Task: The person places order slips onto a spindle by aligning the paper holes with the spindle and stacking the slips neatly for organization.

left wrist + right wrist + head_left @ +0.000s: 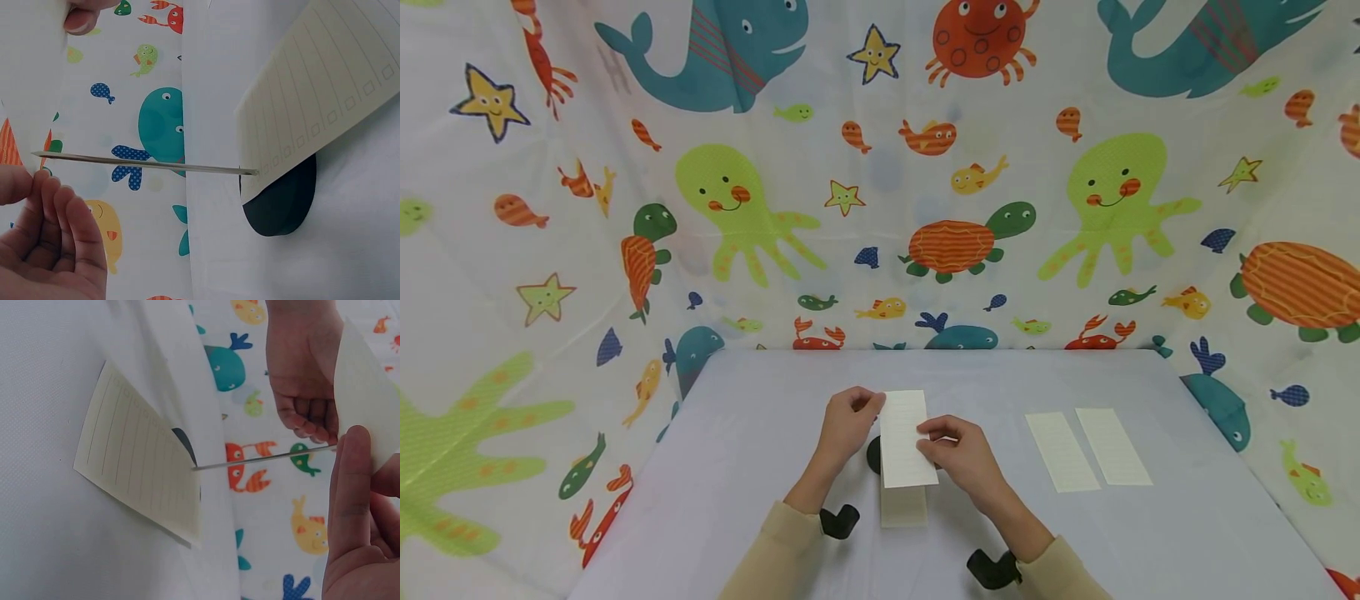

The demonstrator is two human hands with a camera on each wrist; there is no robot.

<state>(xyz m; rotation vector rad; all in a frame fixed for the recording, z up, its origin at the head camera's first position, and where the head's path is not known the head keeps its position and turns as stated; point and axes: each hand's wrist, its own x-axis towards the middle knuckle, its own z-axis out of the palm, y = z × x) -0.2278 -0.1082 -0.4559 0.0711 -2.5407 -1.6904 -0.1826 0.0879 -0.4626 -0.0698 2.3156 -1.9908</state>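
Observation:
Both hands hold a cream paper slip (906, 442) up over a bill spike. My left hand (842, 425) pinches the slip near its upper left corner. The right hand (966, 457) grips its right edge between thumb and fingers. Below, another lined slip with small checkboxes (312, 109) lies low on the spike, over the round black base (281, 203). The thin metal rod (144, 164) rises through this lower slip, as the right wrist view also shows. Its pointed tip is right at the held slip, close to the left fingertips.
Two more cream slips, one on the left (1062, 452) and one on the right (1113, 447), lie side by side on the white table (760, 400), right of the hands. Black wrist cameras (841, 522) sit at both cuffs. A sea-animal curtain (880, 167) hangs behind and at the sides.

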